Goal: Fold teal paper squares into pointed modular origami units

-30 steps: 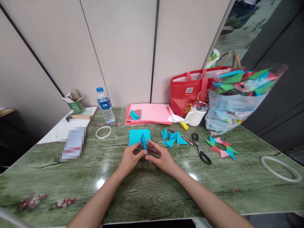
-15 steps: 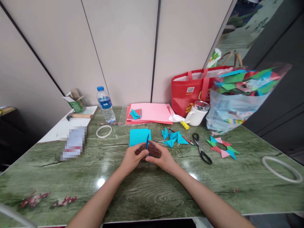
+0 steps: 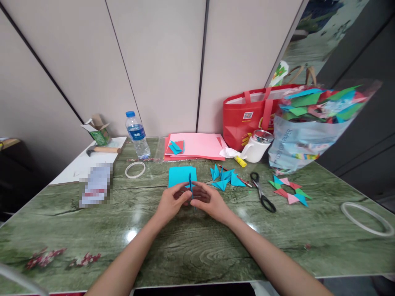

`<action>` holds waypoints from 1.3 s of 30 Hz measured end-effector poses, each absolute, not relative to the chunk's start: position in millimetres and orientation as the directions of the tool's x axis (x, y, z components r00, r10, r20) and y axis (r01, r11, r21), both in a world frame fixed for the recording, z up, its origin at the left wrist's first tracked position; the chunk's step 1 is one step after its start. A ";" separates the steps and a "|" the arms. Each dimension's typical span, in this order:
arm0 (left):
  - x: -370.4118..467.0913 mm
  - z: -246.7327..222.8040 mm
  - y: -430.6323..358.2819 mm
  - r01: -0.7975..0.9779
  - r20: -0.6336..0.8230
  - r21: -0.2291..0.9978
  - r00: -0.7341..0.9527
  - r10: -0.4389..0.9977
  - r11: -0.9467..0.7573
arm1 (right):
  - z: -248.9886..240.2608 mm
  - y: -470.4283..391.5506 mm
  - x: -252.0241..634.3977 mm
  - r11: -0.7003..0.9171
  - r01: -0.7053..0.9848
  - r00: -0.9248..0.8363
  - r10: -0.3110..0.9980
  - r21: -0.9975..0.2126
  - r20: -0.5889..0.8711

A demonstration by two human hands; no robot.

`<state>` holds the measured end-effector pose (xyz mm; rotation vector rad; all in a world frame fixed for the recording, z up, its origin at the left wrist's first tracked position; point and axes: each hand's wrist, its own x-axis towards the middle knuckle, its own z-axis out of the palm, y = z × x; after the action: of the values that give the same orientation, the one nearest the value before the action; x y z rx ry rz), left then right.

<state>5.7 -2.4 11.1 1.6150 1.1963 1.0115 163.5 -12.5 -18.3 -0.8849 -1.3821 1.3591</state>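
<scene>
A small folded blue paper (image 3: 190, 186) is held upright, edge-on to the camera, between my two hands at the middle of the table. My left hand (image 3: 173, 202) grips it from the left with thumb and fingers. From the right, my right hand (image 3: 211, 200) pinches it, its fingers partly behind the paper. Just behind the hands lies a stack of square blue sheets (image 3: 180, 176). Several folded blue pieces (image 3: 226, 179) lie in a group to the right of that stack. Another folded blue piece (image 3: 175, 147) rests on the pink sheets (image 3: 200, 144).
Black scissors (image 3: 262, 192) and a multicoloured paper ring (image 3: 289, 191) lie on the right. Behind stand a white mug (image 3: 256, 149), a red bag (image 3: 236, 123) and a bag of paper pieces (image 3: 300, 144). A bottle (image 3: 137, 133) and hammer (image 3: 105, 150) are at left.
The folded blue paper has tilted slightly and its top has shifted a little left. Both hands have stayed around it, with the fingers moving only slightly.
</scene>
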 end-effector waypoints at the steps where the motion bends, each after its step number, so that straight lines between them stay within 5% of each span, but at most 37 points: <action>1: 6.2 11.6 -2.8 0.277 0.111 0.946 0.213 0.971 -0.169 | -18.6 -12.6 163.3 0.110 -0.130 -0.271 0.952 -0.985 0.142; 9: 6.6 11.8 -4.5 0.328 0.124 0.922 0.248 0.961 -0.204 | -21.2 -12.7 162.7 0.110 -0.130 -0.272 0.952 -0.985 0.143; 16: 6.6 7.0 -3.5 0.347 0.120 0.917 0.225 0.967 -0.195 | -12.9 -10.8 166.4 0.251 0.117 -0.250 0.944 -0.961 0.216; 23: 2.8 8.7 0.8 0.420 0.264 0.859 0.128 0.956 -0.293 | -16.1 -6.4 167.9 0.267 0.196 -0.174 0.956 -0.944 0.234; 29: 5.8 6.9 -3.1 0.405 0.193 0.875 0.209 0.959 -0.264 | -21.7 -4.7 169.3 0.328 0.250 -0.188 0.939 -0.911 0.287; 33: 2.4 4.3 -0.4 0.335 0.084 0.931 0.183 0.980 -0.142 | -22.7 -4.8 170.9 0.237 0.176 -0.178 0.962 -0.955 0.206; 39: -5.7 6.0 3.5 -0.117 -0.107 0.980 0.363 0.926 0.159 | -21.5 -4.9 169.8 -0.020 -0.245 -0.182 0.983 -0.969 0.026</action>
<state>-5.7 3.5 6.0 1.1568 0.9018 0.9117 169.8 -4.9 -21.5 -0.9272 -1.1531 1.4476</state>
